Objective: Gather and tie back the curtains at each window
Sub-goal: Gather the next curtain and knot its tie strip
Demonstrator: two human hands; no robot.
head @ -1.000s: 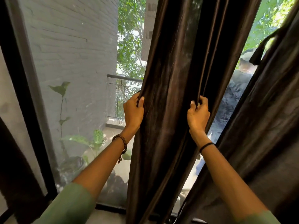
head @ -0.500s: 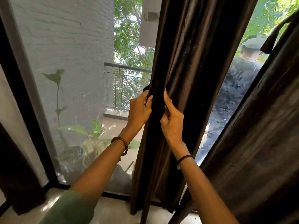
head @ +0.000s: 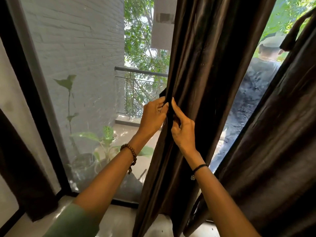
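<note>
Window (head: pixel 82 65), curtain (head: pixel 205 65), left hand (head: pixel 153 117), right hand (head: pixel 183 132)

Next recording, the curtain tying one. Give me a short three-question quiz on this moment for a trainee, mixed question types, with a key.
1. True or false: the left hand and the right hand each have a grip on the middle curtain.
2. Which wrist bears the beaded bracelet? A) left B) right C) neither
3. Fill in: behind the window glass, left of the hands, stands a potted ____.
Key: 1 true; 2 A; 3 plant.
</note>
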